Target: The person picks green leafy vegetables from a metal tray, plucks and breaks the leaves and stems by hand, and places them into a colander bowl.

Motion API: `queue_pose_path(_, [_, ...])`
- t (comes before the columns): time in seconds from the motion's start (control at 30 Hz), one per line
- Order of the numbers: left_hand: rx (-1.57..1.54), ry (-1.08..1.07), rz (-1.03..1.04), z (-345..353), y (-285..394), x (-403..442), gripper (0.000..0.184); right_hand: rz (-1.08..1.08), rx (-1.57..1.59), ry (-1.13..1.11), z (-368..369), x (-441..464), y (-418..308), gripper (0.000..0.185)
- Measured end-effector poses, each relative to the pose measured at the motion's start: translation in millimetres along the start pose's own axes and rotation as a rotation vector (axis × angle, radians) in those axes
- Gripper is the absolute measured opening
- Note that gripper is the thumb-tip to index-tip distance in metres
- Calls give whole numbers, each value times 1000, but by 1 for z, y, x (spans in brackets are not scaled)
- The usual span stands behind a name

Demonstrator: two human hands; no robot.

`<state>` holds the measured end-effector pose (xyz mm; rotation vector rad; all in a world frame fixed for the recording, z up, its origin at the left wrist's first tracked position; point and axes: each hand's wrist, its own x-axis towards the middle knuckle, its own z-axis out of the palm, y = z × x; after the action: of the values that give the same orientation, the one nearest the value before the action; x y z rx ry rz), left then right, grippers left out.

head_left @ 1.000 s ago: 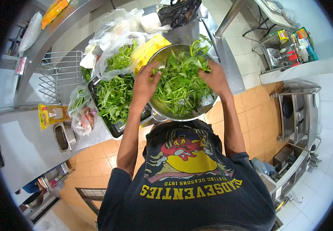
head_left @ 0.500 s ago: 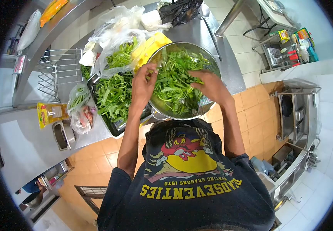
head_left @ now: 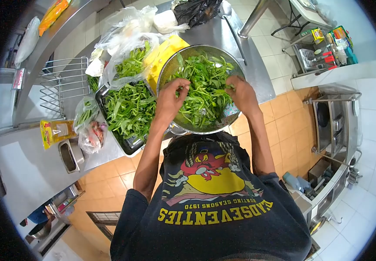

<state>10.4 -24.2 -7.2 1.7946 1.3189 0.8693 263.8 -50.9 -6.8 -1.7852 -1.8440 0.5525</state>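
Note:
A round metal mesh strainer point(head_left: 165, 65) full of cut water spinach point(head_left: 203, 93) stands in front of me at the counter's near edge. My left hand point(head_left: 172, 99) is over its left side, thumb and fingers pinched on a bit of the greens. On the opposite side, my right hand point(head_left: 242, 95) has its fingers curled in, with a green piece at the fingertips. Left of the strainer lies a metal tray point(head_left: 132, 151) heaped with more of the leaves point(head_left: 129, 108). A clear plastic bag point(head_left: 125, 74) with greens lies behind that heap.
A yellow slab-like item point(head_left: 164, 54) leans behind the strainer. A black plastic bag point(head_left: 198, 12) and a long-handled ladle point(head_left: 235, 37) lie farther back. On the left are a wire rack point(head_left: 64, 82), a yellow pouch point(head_left: 57, 132) and a metal container point(head_left: 71, 156). Another person shows at lower left.
My left hand has moved right and slightly down over the greens. My right hand has drawn back toward the strainer's right rim, its fingers now curled more tightly.

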Motion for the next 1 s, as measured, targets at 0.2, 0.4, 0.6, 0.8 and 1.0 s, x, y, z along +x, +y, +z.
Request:
queue_pose_path(0.2, [-17,-80,-10,6,8,-2,16,-21,-536,-185,38,-12,13,11])
queue_pose_path(0.4, [-1,-85,8,8,6,-3,16,-33,-602,-41,60,-7,23,12])
queue_pose_path(0.6, [-15,-51,-23,2,11,-5,17,108,-230,-56,16,4,-1,14])
queue_pose_path(0.8, [-34,92,148,2,32,8,26,-112,123,99,-44,19,-40,12])
queue_pose_path(1.0, [149,105,196,3,49,17,31,-75,400,82,-57,24,-69,14])
